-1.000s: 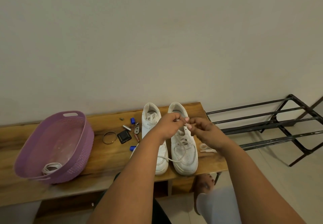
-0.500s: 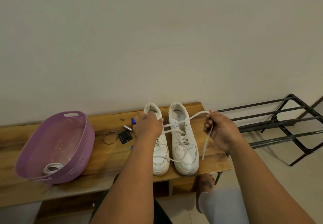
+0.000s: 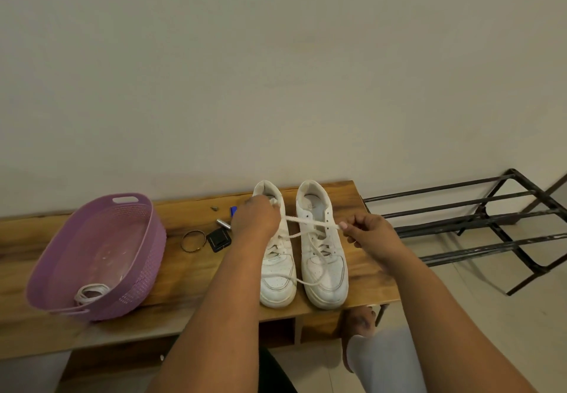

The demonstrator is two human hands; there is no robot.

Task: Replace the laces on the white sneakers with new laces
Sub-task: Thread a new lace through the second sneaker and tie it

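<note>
Two white sneakers stand side by side on the wooden bench (image 3: 190,273), toes toward me: the left sneaker (image 3: 276,273) and the right sneaker (image 3: 322,257). A white lace (image 3: 310,223) runs taut across the right sneaker's upper eyelets. My left hand (image 3: 256,219) grips one end of it above the left sneaker's tongue. My right hand (image 3: 369,234) pinches the other end just right of the right sneaker. A slack loop of lace (image 3: 296,279) lies across both toes. A coiled white lace (image 3: 90,293) sits in the purple basket (image 3: 135,282).
Small items lie on the bench between the basket and the sneakers: a ring bangle (image 3: 192,240), a black square piece (image 3: 218,239), a silver cylinder (image 3: 223,223). A black metal rack (image 3: 478,223) stands on the floor at the right. My foot (image 3: 357,322) shows below the bench.
My hands went from close together above the right sneaker to apart, pulling the lace out sideways. Since half a second ago, my right hand has lowered and now pinches the lace near its tip.
</note>
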